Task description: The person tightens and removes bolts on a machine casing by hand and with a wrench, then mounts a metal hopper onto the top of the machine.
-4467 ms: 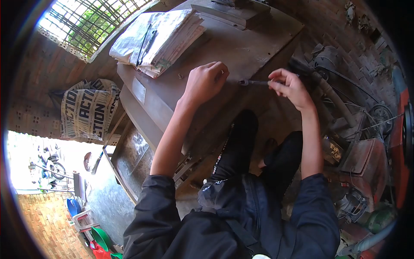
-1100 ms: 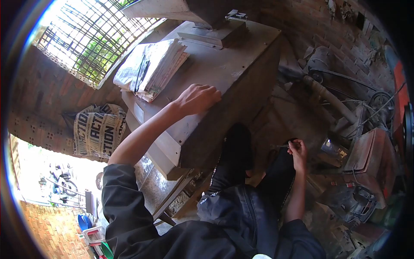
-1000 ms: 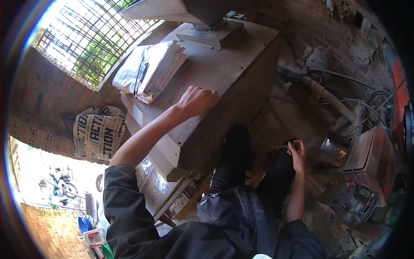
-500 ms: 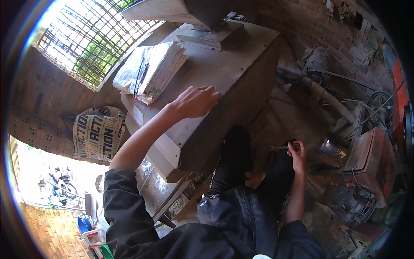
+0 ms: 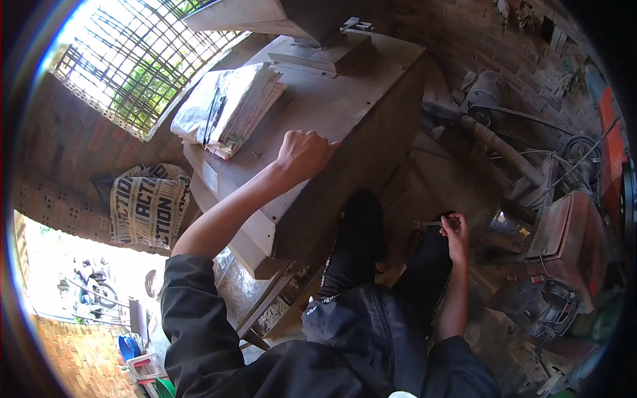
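Note:
My left hand (image 5: 304,154) is curled into a fist over the near edge of the large metal machine housing (image 5: 358,79). Its fingertips are turned away, so anything inside them is hidden. Low on the right, beside my knee, my right hand (image 5: 455,232) pinches a slim metal tool that looks like a wrench (image 5: 428,224), pointing left. A small bolt-like piece (image 5: 255,154) lies on the housing left of my left hand. Behind it rests a thick stack of papers or folded sacks (image 5: 229,109) with a dark strap across it.
A metal hopper (image 5: 265,16) rises from the housing top. A printed sack (image 5: 149,205) hangs by the brick wall at left, under a barred window (image 5: 142,66). On the right stand a belt-driven motor (image 5: 488,89) and a rusty red machine box (image 5: 564,232).
My left hand has rolled from a flatter pose into a tighter fist, staying near the housing edge. My right hand and its tool have hardly moved. The view shifts slightly.

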`<state>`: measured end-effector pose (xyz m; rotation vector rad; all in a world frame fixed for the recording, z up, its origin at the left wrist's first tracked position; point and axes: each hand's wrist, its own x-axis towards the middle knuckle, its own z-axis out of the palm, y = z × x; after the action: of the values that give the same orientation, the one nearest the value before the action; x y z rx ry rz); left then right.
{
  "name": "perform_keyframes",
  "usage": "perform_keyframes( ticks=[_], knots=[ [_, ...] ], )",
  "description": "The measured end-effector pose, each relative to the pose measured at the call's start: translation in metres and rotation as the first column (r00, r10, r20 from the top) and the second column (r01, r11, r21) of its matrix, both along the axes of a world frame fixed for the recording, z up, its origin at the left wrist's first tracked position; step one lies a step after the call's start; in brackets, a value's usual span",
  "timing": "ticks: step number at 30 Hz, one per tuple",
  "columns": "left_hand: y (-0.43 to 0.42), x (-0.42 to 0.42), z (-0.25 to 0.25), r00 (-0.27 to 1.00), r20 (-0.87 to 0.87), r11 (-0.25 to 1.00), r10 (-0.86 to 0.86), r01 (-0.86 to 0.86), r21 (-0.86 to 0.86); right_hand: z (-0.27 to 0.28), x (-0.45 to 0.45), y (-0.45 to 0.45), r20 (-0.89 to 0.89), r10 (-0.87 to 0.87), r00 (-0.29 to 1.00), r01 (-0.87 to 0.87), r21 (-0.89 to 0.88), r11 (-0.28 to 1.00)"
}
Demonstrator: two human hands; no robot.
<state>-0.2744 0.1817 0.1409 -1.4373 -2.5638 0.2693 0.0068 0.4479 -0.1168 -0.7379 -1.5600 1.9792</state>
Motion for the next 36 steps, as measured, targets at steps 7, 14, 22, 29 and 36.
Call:
perform_keyframes(
  ticks=[7, 14, 22, 29, 36],
  knots=[
    [-0.01, -0.011, 0.016, 0.937, 0.202, 0.958, -0.285, 0.286, 0.025, 0.003, 0.0, -0.002, -0.005, -0.005, 1.0, 0.005, -0.008, 1.0],
    [-0.013, -0.025, -0.001, 0.883, 0.106, 0.886, -0.457, 0.463, -0.036, 0.003, -0.001, -0.002, -0.024, 0.002, 1.0, -0.002, -0.015, 1.0],
    [-0.007, -0.014, -0.013, 0.978, -0.002, 0.978, -0.207, 0.207, 0.033, 0.003, 0.0, -0.003, 0.001, -0.007, 1.0, 0.007, 0.018, 1.0],
    [-0.008, -0.009, 0.028, 0.966, 0.178, 0.981, -0.19, 0.195, -0.009, 0.004, 0.001, -0.003, -0.021, -0.005, 1.0, 0.005, 0.015, 1.0],
    [-0.017, -0.023, 0.011, 0.89, 0.126, 0.898, -0.438, 0.441, 0.008, 0.009, -0.002, -0.005, 0.011, -0.003, 1.0, 0.003, -0.005, 1.0]
  ],
)
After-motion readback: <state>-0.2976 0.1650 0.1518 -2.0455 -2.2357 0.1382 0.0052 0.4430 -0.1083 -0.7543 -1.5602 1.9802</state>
